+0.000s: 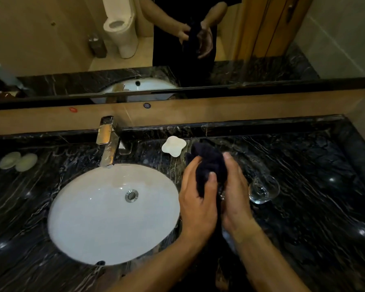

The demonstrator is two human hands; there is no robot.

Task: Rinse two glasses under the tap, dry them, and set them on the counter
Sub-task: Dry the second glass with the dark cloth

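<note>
Dark cloth (209, 165) gripped by both hands, clear glass (263, 190) just beside

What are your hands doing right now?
Left hand: grips the dark cloth.
Right hand: curled round the same cloth; whether a glass is inside cannot be told.

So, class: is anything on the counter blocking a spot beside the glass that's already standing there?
Nothing visible does. The standing glass sits on the dark counter with bare marble to its right and in front. The soap dish lies further back, near the tap. Both hands, left and right, hold the dark cloth.
</note>
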